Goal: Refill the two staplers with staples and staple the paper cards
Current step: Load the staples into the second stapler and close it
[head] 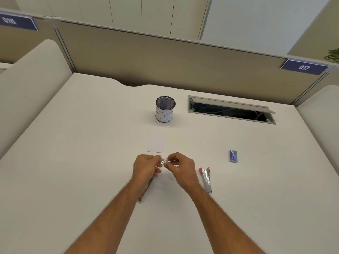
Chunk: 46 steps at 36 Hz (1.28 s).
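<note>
Head view: your left hand (146, 166) and right hand (180, 166) pinch a small staple strip (163, 160) between fingertips, just below the paper card (156, 142). The pink stapler (206, 178) lies open at the right, staple box (233, 156) beyond.

One camera only, worn on my head, looking forward and down over the counter (91, 143). My hands (165, 167) sit close below centre, forearms entering from 6 o'clock. The partition (165, 61) stands far off at 12 o'clock.
</note>
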Each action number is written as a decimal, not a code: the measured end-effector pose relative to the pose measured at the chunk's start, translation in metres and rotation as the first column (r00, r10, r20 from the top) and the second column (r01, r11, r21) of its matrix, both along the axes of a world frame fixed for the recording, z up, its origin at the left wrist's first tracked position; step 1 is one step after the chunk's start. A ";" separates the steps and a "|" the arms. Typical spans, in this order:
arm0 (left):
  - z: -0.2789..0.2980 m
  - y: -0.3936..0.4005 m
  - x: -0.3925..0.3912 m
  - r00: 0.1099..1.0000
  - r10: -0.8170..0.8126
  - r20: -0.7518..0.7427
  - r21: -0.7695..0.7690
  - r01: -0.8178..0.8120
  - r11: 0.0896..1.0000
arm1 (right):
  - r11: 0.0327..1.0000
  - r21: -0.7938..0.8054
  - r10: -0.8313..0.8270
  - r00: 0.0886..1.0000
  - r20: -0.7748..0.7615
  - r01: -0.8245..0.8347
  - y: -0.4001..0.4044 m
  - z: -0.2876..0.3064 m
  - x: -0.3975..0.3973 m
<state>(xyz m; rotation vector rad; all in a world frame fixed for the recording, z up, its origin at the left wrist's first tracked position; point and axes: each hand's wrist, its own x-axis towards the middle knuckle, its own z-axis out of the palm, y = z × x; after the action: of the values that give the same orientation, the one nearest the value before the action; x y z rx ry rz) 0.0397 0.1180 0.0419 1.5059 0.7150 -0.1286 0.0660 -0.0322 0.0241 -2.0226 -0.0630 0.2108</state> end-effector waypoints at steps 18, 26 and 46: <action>-0.035 0.036 -0.037 0.949 -0.227 -0.220 0.405 0.300 0.863 | 0.952 -0.289 0.092 0.994 -0.052 -0.103 0.030 -0.013 -0.010; -0.040 0.028 -0.041 0.935 -0.277 -0.222 0.513 0.354 0.782 | 0.937 -0.324 0.117 0.991 -0.063 -0.131 0.039 -0.020 -0.013; -0.041 0.022 -0.043 0.926 -0.305 -0.224 0.528 0.378 0.760 | 0.932 -0.314 0.177 0.983 -0.043 -0.181 0.035 -0.019 -0.015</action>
<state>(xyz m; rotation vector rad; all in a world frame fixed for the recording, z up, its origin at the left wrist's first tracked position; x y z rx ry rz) -0.0032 0.1395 0.0007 2.2186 0.5909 -0.3135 0.0511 0.0026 0.0047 -2.3371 -0.2176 0.3708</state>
